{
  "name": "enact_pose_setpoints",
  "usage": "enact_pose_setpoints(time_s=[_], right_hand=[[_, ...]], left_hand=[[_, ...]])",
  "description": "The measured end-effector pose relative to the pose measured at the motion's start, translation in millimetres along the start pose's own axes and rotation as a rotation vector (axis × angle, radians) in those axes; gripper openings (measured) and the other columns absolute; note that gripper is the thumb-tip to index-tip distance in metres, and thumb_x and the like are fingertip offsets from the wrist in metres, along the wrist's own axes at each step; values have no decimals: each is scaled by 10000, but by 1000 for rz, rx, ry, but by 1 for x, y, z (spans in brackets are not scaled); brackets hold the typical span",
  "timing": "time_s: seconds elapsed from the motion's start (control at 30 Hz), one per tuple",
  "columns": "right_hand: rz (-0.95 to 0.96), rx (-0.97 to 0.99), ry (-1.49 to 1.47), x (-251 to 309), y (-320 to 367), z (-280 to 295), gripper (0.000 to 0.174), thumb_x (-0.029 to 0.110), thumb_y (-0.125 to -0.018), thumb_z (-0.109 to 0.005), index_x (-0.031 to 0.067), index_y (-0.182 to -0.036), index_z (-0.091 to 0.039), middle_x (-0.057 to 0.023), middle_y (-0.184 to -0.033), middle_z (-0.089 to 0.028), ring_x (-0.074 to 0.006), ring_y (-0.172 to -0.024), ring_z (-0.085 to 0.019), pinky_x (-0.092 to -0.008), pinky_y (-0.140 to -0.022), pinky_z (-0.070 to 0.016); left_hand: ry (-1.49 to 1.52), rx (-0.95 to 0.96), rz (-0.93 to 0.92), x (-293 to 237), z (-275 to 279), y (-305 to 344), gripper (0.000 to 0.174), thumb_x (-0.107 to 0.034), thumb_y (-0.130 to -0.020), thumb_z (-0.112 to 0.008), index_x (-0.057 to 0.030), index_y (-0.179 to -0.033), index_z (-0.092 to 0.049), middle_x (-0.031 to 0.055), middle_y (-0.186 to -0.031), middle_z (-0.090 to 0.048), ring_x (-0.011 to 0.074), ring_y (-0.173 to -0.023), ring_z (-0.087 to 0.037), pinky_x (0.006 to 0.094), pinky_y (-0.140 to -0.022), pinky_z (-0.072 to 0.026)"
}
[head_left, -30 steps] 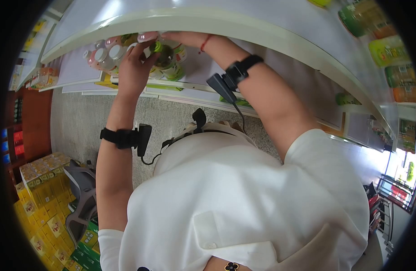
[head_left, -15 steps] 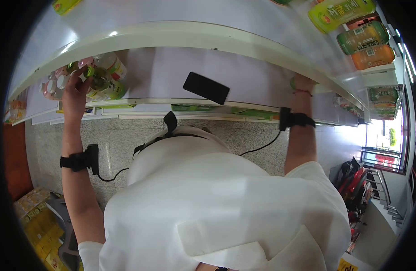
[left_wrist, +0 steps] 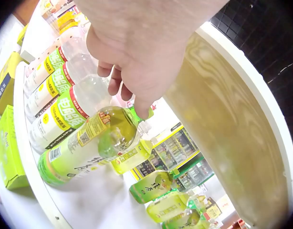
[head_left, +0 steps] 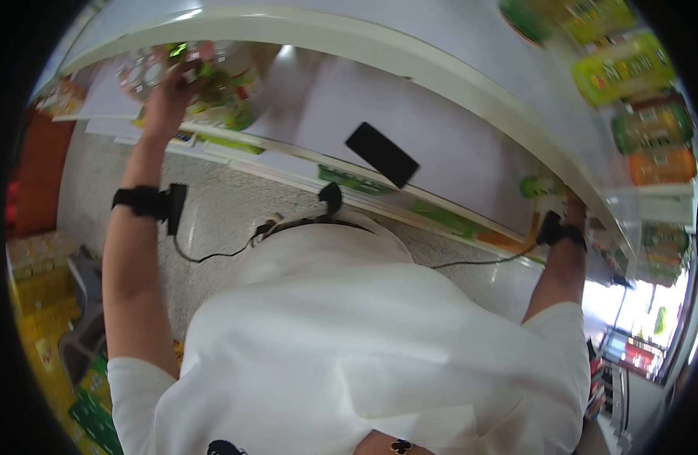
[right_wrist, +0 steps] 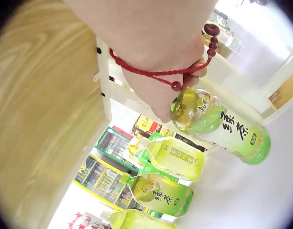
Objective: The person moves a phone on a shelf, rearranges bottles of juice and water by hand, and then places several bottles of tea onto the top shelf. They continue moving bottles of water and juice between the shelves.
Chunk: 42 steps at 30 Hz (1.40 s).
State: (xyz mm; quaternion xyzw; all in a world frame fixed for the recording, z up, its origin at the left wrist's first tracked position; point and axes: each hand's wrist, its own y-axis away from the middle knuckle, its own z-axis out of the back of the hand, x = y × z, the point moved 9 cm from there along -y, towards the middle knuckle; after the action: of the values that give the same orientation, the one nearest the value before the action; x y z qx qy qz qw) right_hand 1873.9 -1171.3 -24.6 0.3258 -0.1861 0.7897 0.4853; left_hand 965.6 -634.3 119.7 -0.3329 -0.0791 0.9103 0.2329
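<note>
In the head view my left hand [head_left: 168, 102] is at a group of bottles at the shelf's left part. The left wrist view shows this hand [left_wrist: 137, 67] pinching the green cap of a green tea bottle [left_wrist: 106, 138], which stands beside white-labelled bottles [left_wrist: 60, 117]. At the shelf's right end, my right hand [head_left: 575, 211] is beside a green bottle [head_left: 540, 186]. In the right wrist view that hand [right_wrist: 161, 71], with a red cord at the wrist, grips the top of a green tea bottle [right_wrist: 227, 126]; its cap is hidden.
A black phone [head_left: 382, 155] lies on the shelf between the hands. The upper shelf's white edge [head_left: 409, 72] arches over both arms. More green bottles [right_wrist: 161, 193] stand near the right hand's bottle, and bottles [head_left: 625, 68] line the upper shelf at right.
My right hand has moved from the left bottle group to the shelf's right end, uncovering the phone from view. My left hand stays at the left bottle, while the head view has shifted.
</note>
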Motion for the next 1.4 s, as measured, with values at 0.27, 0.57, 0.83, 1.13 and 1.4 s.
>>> enact_pose_setpoints(time_s=[0.27, 0.57, 0.83, 1.13, 1.4], right_hand=[[482, 320, 126, 132, 12, -71, 451, 401, -842, -628, 58, -1133, -588, -104, -1029, -613, -235, -919, -589, -372, -808, -458], [824, -186, 720, 378, 209, -185, 494, 431, -818, -659, 54, -1134, -611, -154, -1098, -637, -323, -1053, -584, -422, -923, -416], [798, 546, -466, 537, 353, -335, 258, 170, -779, -746, 36, -963, -624, -100, -856, -650, -147, -743, -616, -281, -695, -503], [1010, 533, -188, 630, 436, -420, 298, 256, -750, -755, 60, -924, -613, -111, -823, -651, -239, -711, -633, -323, -655, -503], [1038, 482, -149, 651, 451, -435, 288, 248, -741, -746, 65, -895, -584, -130, -814, -641, -306, -744, -631, -376, -656, -497]], left_hand=[[-53, -25, 42, -12, 6, 5, 345, -246, -841, -651, -154, -1170, -605, 90, -740, -623, 208, -678, -611, 336, -649, -473], [-37, -22, 30, -9, 3, 4, 353, -265, -835, -658, -172, -1171, -598, 95, -749, -615, 251, -699, -610, 358, -659, -473], [4, -22, 11, -12, 6, 5, 349, -253, -823, -668, -149, -1150, -603, 116, -760, -618, 285, -721, -617, 374, -661, -477], [10, -27, -108, -18, 12, 1, 373, -132, -787, -692, -125, -1151, -609, 116, -758, -599, 236, -641, -574, 348, -625, -476], [19, -26, -168, -20, 14, 2, 382, -152, -802, -679, -146, -1172, -586, 128, -827, -622, 263, -685, -607, 376, -629, -489]])
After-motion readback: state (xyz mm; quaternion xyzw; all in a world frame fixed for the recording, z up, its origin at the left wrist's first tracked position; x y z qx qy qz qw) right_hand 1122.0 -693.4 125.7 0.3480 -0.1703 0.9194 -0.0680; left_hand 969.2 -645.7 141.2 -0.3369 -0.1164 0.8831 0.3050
